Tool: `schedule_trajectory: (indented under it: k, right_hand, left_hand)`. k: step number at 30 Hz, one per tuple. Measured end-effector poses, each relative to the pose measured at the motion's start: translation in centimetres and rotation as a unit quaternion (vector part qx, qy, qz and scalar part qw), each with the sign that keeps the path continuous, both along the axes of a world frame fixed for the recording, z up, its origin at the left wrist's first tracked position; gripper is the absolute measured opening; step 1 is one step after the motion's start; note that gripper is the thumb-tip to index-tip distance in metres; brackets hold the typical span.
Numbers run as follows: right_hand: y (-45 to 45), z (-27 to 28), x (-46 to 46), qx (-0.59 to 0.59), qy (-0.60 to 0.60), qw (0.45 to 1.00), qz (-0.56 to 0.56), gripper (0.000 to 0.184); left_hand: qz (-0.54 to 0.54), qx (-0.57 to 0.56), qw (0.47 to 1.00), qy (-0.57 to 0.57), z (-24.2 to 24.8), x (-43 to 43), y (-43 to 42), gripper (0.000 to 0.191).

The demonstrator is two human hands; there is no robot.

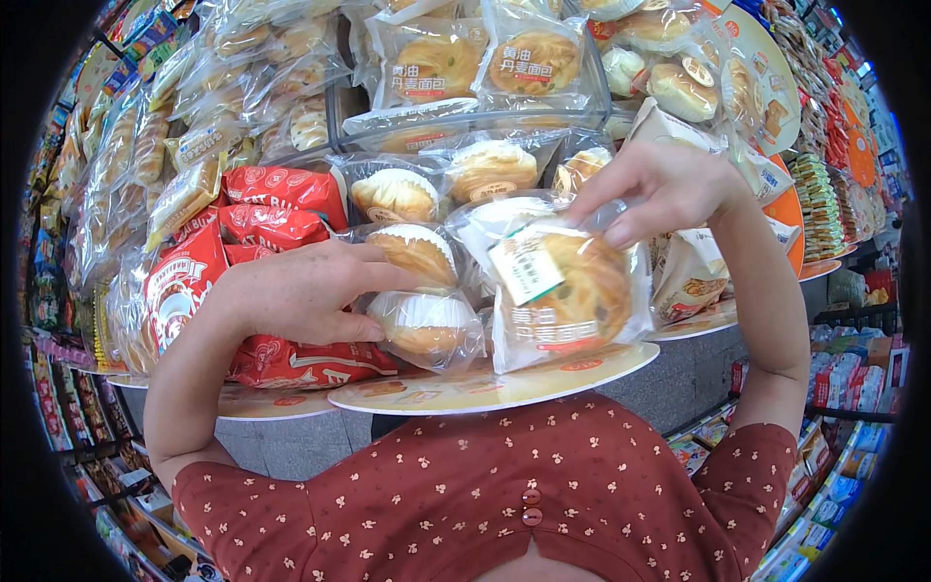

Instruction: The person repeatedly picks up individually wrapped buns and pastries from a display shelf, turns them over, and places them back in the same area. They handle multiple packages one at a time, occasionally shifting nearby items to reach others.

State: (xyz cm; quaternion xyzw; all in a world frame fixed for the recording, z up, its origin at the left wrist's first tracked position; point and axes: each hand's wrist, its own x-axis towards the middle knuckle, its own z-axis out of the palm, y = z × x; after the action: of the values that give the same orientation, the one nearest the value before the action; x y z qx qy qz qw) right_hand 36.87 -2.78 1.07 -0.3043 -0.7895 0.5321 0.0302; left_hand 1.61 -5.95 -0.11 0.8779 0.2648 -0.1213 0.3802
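My right hand has its thumb and fingertips at the top edge of a clear-wrapped round Danish bread, pinching the plastic. That pack leans upright near the front of the display and bears a pale label. To the left, my left hand lies across the goods, its index finger on an upper wrapped bun and its thumb at the edge of a lower wrapped bun in a white paper cup. Whether it grips either bun is hidden. Red bread packets lie behind and under the left hand.
A round-edged printed board borders the display in front of my body. Behind, a grey divider separates more wrapped Danish breads. Long wrapped loaves are piled at left. Stocked shelves stand at right above a grey floor.
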Motion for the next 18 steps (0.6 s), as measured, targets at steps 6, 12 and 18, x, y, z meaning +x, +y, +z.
schedule_trajectory:
  k: [6,12,18]
  right_hand:
    - [0.1,-0.7,-0.5,0.050,-0.039,0.997,0.049,0.045]
    - [-0.7,-0.7,-1.6,0.055,-0.059,0.997,0.008,0.043]
    - [-0.6,-0.8,-1.5,0.056,-0.090,0.994,0.010,0.042]
  left_hand:
    - [0.012,0.030,0.999,-0.013,-0.1,-0.1,-0.4,0.057]
    - [0.027,0.118,0.988,-0.097,0.0,0.7,-1.2,0.066]
    - [-0.034,0.175,0.975,-0.132,-0.5,1.7,-2.0,0.073]
